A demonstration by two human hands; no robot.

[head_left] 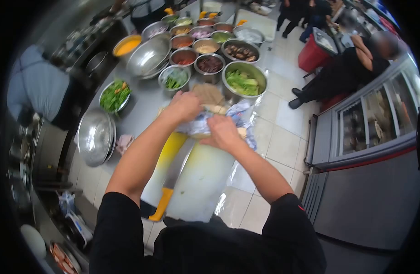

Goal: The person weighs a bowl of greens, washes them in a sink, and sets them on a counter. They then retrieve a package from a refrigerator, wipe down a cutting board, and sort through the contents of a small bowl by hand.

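Observation:
My left hand (pixel 186 107) and my right hand (pixel 224 132) are close together at the far end of a white cutting board (pixel 196 182). Both have their fingers closed on a crumpled, clear and bluish plastic bag (pixel 239 116). Pale, bread-like pieces show around the bag, partly covered by it and by my hands. Just beyond lies a flat brown piece (pixel 207 94), too blurred to name. A large knife with a yellow handle (pixel 162 204) rests on the board's left side, its blade pointing away from me.
Beyond my hands stand several metal bowls of ingredients, among them a bowl of lettuce (pixel 243 82). Stacked empty bowls (pixel 95 137) and a bowl of greens (pixel 115 96) are at left. A glass-fronted fridge (pixel 370 123) stands right. Other people are around the kitchen.

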